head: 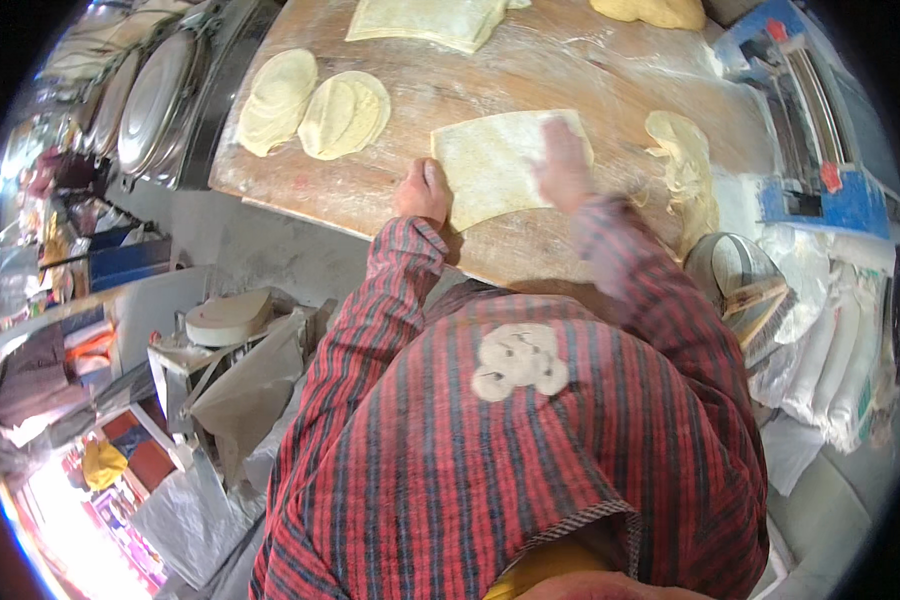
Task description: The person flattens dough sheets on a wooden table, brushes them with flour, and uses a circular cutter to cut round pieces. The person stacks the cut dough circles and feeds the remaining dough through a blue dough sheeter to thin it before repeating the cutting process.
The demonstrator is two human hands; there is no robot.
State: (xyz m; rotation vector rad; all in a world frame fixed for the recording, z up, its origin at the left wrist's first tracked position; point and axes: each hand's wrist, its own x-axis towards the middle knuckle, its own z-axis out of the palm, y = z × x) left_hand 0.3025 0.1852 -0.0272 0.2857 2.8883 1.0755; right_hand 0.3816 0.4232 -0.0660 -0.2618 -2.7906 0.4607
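A flat, roughly rectangular sheet of floured dough (495,165) lies on the wooden work board (330,195) in front of me. My left hand (424,191) rests at the sheet's left edge, its fingers curled; whether it grips the edge is hidden. Blurred by motion, my right hand (561,165) is over the right part of the sheet, palm down with the fingers together. Two stacks of round dough wrappers, one (277,101) beside the other (345,116), lie at the left. Crumpled dough scraps (682,165) lie to the right of the sheet.
More rectangular dough sheets (427,22) and a yellow dough lump (649,11) are at the board's far side. A blue and metal roller machine (825,195) stands at the right, above a round metal container (731,266). Round metal lids (157,101) stand at the left.
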